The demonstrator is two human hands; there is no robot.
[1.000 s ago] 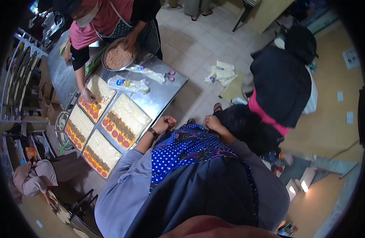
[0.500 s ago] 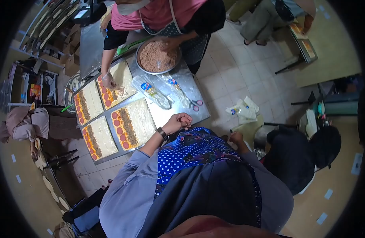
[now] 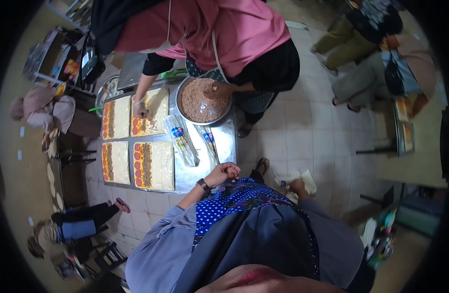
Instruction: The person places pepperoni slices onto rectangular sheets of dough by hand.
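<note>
My left hand, with a dark watch on its wrist, is held over the near table edge in front of my blue dotted apron. Its fingers are curled in and nothing shows in them. Lower right, my right hand is closed at my side; what it holds, if anything, is hidden. Closest to my left hand lie two clear plastic piping bags with blue labels, one wider and one narrower. Beyond them are rectangular dough sheets with strips of sliced sausage, orange sauce and brown filling.
Opposite, a co-worker in pink has one hand in a metal bowl of crumbly filling and a gloved hand over a dough sheet. White plastic lies on the floor beyond my right hand. Other people stand left and right.
My view has turned, so the table appears squarer and more people show at right. My left hand stays curled; my right stays closed. The scissors' pink handles are no longer visible.
</note>
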